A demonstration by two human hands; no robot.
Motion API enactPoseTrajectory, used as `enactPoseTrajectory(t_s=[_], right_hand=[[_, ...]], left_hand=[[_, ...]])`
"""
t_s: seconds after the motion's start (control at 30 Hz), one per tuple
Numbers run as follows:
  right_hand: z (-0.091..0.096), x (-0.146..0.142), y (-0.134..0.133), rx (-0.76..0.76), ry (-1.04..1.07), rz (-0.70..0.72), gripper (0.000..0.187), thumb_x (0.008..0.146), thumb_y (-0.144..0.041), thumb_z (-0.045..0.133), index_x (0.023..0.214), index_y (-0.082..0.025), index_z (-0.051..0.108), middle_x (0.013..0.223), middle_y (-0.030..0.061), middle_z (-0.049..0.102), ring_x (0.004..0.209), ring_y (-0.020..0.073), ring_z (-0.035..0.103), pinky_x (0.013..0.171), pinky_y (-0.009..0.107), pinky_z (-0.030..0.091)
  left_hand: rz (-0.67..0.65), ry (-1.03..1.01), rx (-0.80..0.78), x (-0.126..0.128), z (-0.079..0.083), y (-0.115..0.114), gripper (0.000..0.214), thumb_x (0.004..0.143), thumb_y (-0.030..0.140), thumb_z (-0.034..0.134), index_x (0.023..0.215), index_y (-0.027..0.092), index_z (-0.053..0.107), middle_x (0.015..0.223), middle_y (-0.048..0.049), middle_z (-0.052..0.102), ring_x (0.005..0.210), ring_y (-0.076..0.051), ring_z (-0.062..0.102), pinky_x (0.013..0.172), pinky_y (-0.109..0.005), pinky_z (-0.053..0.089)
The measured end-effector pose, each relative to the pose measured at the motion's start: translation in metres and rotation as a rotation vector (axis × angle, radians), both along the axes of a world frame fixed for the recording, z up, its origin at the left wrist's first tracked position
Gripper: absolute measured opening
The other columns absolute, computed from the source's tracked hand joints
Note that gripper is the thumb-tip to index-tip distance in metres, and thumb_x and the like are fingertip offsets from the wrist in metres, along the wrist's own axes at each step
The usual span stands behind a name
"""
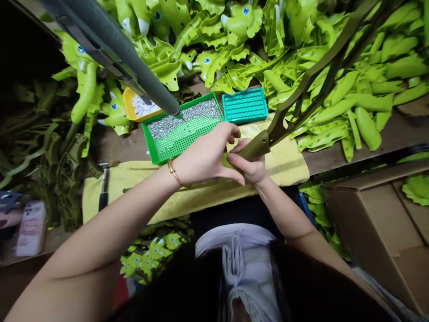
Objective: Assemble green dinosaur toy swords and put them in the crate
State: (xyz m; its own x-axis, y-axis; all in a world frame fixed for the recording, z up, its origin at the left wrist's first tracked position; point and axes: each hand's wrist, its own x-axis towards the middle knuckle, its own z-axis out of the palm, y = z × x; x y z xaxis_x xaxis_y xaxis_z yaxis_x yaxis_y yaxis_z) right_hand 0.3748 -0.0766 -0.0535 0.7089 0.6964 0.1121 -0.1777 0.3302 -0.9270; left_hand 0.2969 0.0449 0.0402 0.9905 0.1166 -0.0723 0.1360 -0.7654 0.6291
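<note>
My right hand (253, 167) is closed round the lower end of a long olive-green plastic part (256, 149), which slants up to the right and splits into blurred, open-work strips. My left hand (209, 152), with a gold bracelet (174, 172) at the wrist, curls its fingers and thumb round a bright green plastic piece (229, 162) at that same end. Most of this piece is hidden by the fingers, and I cannot tell if it is joined to the olive part. Both hands are above a yellow cloth (284, 161).
Behind the hands are a green tray (154, 154) of small metal pieces, a teal tray (244, 106) and a yellow tray (130, 107) of white pieces. A grey tool (134, 67) hangs overhead. Lime dinosaur parts (234, 27), a hammer (104, 183), a phone (31, 228) and a cardboard box (378, 223) surround.
</note>
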Motion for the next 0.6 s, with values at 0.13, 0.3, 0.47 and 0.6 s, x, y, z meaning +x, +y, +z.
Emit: enactPoseTrajectory(t_s=[0.13, 0.3, 0.47, 0.6], right_hand=[[-0.005, -0.006, 0.009, -0.06, 0.03, -0.011, 0.028, 0.069, -0.045, 0.073, 0.072, -0.021, 0.058, 0.073, -0.0015, 0.06, 0.072, 0.014, 0.059, 0.073, 0.034, 0.053], [0.007, 0.021, -0.01, -0.329, -0.125, 0.358, 0.034, 0.066, -0.046, 0.075, 0.078, -0.018, 0.061, 0.077, 0.0001, 0.064, 0.072, 0.0148, 0.057, 0.067, 0.03, 0.05], [0.025, 0.107, -0.073, -0.785, -0.663, -0.042, 0.026, 0.087, -0.034, 0.053, 0.098, -0.016, 0.068, 0.092, 0.0076, 0.068, 0.085, 0.0201, 0.06, 0.08, 0.039, 0.049], [0.018, 0.162, -0.09, -1.061, -1.136, -0.21, 0.032, 0.082, -0.013, 0.05, 0.107, -0.019, 0.07, 0.128, 0.014, 0.062, 0.124, 0.0356, 0.048, 0.103, 0.06, 0.035]], left_hand=[[-0.045, 0.038, 0.032, 0.007, 0.005, 0.001, 0.086, 0.055, 0.06, 0.084, 0.122, 0.021, 0.047, 0.119, -0.0102, 0.059, 0.099, -0.027, 0.063, 0.082, -0.035, 0.049], [-0.079, 0.239, 0.202, 0.029, 0.014, 0.0, 0.039, 0.081, 0.054, 0.06, 0.097, 0.018, 0.057, 0.091, -0.0091, 0.065, 0.083, -0.027, 0.062, 0.073, -0.036, 0.046], [-0.048, 0.307, 0.047, 0.046, 0.008, 0.01, 0.032, 0.074, 0.047, 0.065, 0.09, 0.02, 0.057, 0.083, -0.0048, 0.064, 0.076, -0.023, 0.06, 0.066, -0.033, 0.043], [-0.076, 0.319, -0.115, 0.061, -0.009, 0.023, 0.033, 0.064, 0.042, 0.073, 0.088, 0.022, 0.061, 0.08, -0.004, 0.065, 0.071, -0.022, 0.059, 0.064, -0.033, 0.044]])
